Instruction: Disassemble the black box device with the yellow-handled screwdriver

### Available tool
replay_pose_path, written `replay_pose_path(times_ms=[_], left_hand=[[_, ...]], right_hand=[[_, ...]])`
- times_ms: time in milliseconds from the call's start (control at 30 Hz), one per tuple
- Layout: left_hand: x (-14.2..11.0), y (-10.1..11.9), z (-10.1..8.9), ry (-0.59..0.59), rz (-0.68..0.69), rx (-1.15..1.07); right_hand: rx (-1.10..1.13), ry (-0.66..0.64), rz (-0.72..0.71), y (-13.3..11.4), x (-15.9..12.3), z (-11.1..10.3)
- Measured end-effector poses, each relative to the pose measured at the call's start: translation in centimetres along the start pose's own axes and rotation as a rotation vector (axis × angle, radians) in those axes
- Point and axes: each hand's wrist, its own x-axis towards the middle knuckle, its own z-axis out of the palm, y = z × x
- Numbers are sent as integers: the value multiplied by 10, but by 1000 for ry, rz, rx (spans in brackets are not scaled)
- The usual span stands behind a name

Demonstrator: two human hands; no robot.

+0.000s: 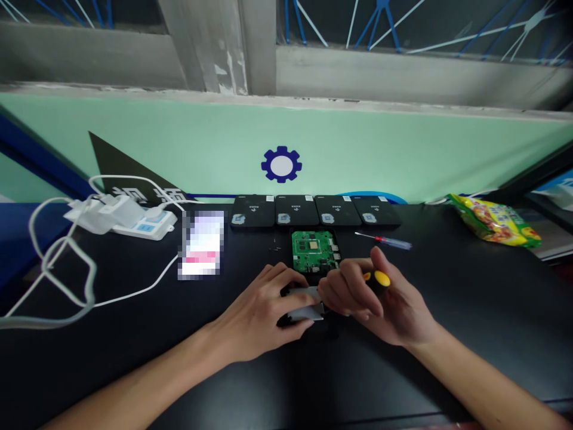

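My left hand (268,304) holds down a silver metal plate (307,313) seated in a dark cover, its fingers gripping around the edges. In my right hand (398,310) is a screwdriver (382,279) with a yellow-and-black handle. The fingers wrap round it beside the plate's right edge; its shaft and tip are hidden. Just beyond both hands, a green circuit board (305,251) lies in a black case, ports facing right. A few tiny dark screws (276,246) rest on the table left of the board.
Several black boxes (295,212) stand in a row along the wall. A second screwdriver (391,242) with a clear handle lies right of the board. Further right is a green-yellow snack bag (496,221). A phone (203,242), white power strip (150,224) and looping cables occupy the left.
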Motion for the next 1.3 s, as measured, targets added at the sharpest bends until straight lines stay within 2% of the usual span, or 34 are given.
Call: replay_pose_path(times_ms=[367,633,1067,1300], left_hand=[[0,0,0,4,12,10],[-1,-1,1,1,12,14],[-1,-1,0,-5,11,15],[-1,-1,1,-5,4,24]], right_hand=[[95,45,61,-2,-1,0],[40,49,10,0,1,1],[122,77,51,-1,-2,1],[92,76,20,-2,1,1]])
